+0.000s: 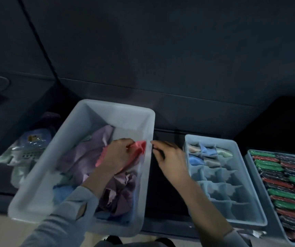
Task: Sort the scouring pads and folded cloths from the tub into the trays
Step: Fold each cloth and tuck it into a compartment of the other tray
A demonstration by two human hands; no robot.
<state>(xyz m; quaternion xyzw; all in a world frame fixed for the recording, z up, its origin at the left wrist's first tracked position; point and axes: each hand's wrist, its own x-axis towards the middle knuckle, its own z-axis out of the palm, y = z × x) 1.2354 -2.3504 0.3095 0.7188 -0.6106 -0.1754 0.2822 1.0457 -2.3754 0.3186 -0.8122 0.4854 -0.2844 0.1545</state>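
Inside tub [82,120], left fingers [125,142] pinching pink cloth [139,147]

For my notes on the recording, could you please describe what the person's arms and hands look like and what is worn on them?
Both hands, the left hand and the right hand, are bare: no gloves, and no rings or watch that I can make out. Both arms wear long grey sleeves; the left sleeve reaches the forearm, the right sleeve shows only at the frame's bottom edge.

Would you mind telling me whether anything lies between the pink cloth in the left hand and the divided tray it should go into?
Mostly the right hand: it hovers in the gap beside the tub's wall, between the pink cloth gripped by the left hand and the divided tray. The cloth must also clear that wall.
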